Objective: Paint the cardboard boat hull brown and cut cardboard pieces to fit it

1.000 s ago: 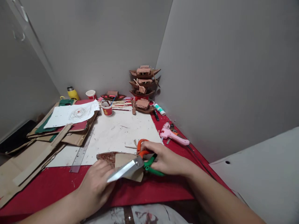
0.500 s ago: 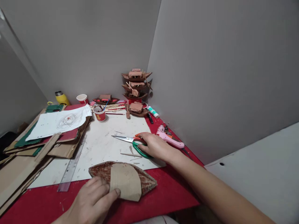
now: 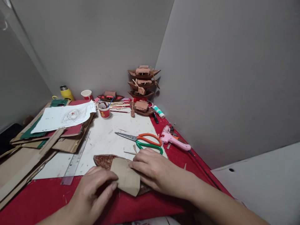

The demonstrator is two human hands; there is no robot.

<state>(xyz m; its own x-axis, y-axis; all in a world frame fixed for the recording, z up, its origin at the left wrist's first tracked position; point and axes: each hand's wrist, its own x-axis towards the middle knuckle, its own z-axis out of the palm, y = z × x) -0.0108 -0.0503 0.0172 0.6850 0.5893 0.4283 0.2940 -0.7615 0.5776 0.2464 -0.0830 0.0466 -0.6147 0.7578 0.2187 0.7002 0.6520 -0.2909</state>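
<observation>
A brown model boat hull [image 3: 104, 161] lies near the front edge of the table, with a curved piece of cardboard [image 3: 126, 176] across its middle. My left hand [image 3: 93, 190] pinches the left edge of the cardboard between thumb and fingers. From the other side, my right hand [image 3: 156, 172] grips the cardboard's far right edge, its fingertips on top and its thumb hidden; it covers most of the hull's right end. Just beyond that hand rest scissors [image 3: 138, 139] with one orange and one green handle.
A pink glue gun [image 3: 174, 139] lies at right, its cable trailing forward. Stacked cardboard [image 3: 67, 145] and a clear ruler [image 3: 75, 162] are at left. Behind stand a paint cup [image 3: 104, 112], several finished model boats [image 3: 142, 107], thin sticks [image 3: 119, 105] and a yellow bottle [image 3: 67, 93].
My right hand has let go of the scissors, which stay on the white sheet, and has come back to the cardboard on the hull. My left hand has shifted slightly along the cardboard's edge.
</observation>
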